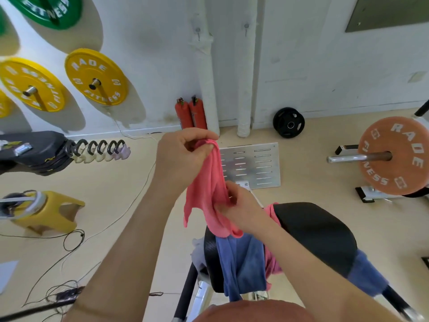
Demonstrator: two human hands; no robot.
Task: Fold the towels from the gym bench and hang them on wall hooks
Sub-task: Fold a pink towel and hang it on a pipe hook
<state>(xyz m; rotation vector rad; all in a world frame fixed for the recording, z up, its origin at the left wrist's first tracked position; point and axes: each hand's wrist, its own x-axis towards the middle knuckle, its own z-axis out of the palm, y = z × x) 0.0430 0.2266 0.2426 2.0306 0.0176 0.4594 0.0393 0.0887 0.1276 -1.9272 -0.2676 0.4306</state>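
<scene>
We hold a pink towel [209, 187] up in the air, just beyond the far end of the black padded surface [313, 233]. Our left hand [183, 154] is the higher one, out past that far end, and its fingers [199, 135] are curled tight round the towel's bunched top edge. Our right hand [241, 208] is lower, just above the surface's far end, its fingers [232, 189] pinching a fold partway down the same towel. The cloth hangs slack between the two hands, and its loose lower corners dangle over the near-left part of the surface's far end. A blue towel [241, 261] lies draped over the left side of the surface, touching a second pink towel [271, 263] that shows beside and beneath it. A second blue towel [366, 273] hangs off the surface's right side. A pale cloth [197, 249] peeks out at the surface's left edge. Well beyond the surface, on the white wall [301, 66], two wall hooks [197, 31] sit side by side.
</scene>
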